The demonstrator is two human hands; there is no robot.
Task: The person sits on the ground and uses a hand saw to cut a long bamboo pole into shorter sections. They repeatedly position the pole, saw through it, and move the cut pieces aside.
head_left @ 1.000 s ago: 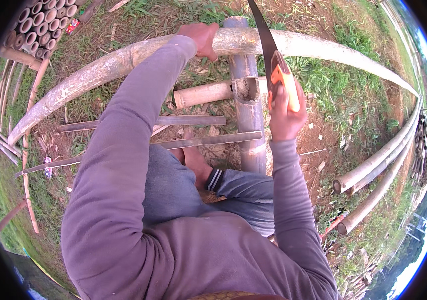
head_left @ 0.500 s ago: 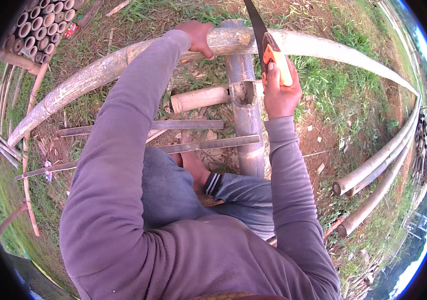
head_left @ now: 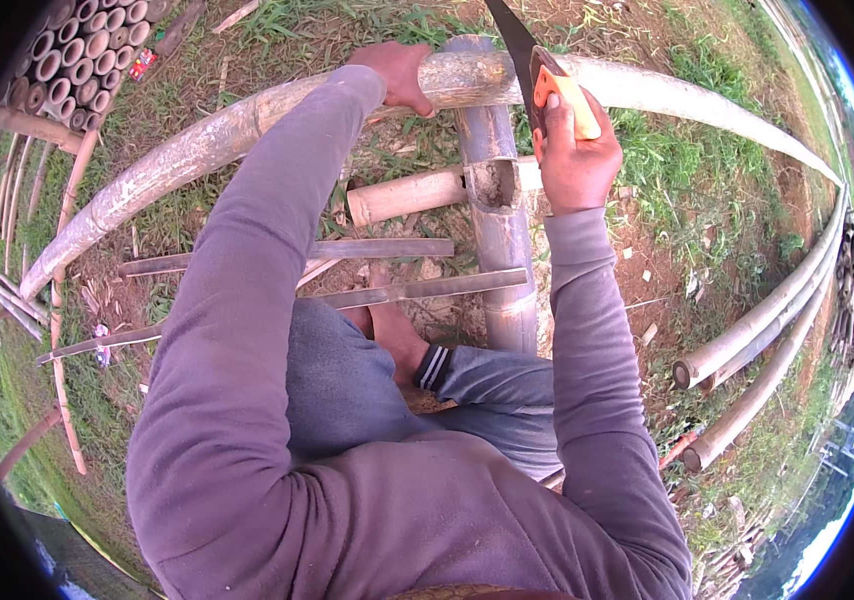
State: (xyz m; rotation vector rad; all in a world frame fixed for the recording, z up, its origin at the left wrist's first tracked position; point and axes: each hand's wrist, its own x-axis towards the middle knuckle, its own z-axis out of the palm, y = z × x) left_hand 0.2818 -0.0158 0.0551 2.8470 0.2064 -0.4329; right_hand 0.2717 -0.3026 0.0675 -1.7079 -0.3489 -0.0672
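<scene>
A long pale bamboo pole [head_left: 677, 88] lies crosswise in front of me, bowed by the lens. My left hand [head_left: 402, 76] is closed over its top, thumb on the near side. To the right, my right hand [head_left: 583, 155] grips the orange handle of a hand saw [head_left: 571, 104]. Its dark blade crosses the pole and points away, running out of the top edge. Whether the teeth have cut in cannot be made out. Beneath the pole, a thick bamboo support [head_left: 509, 250] runs toward me, with a notched opening and a shorter bamboo crosspiece [head_left: 407, 195] through it.
Two split bamboo strips [head_left: 427, 292] lie across near my legs. Cut bamboo tubes [head_left: 77, 70] are stacked at the far left. Several bamboo poles [head_left: 737, 335] rest on the right, their ends toward me. Grass and wood chips cover the ground.
My right hand has pushed the saw forward, away from me, so its handle is closer to the pole. My left hand keeps its place on the pole. The view has shifted slightly.
</scene>
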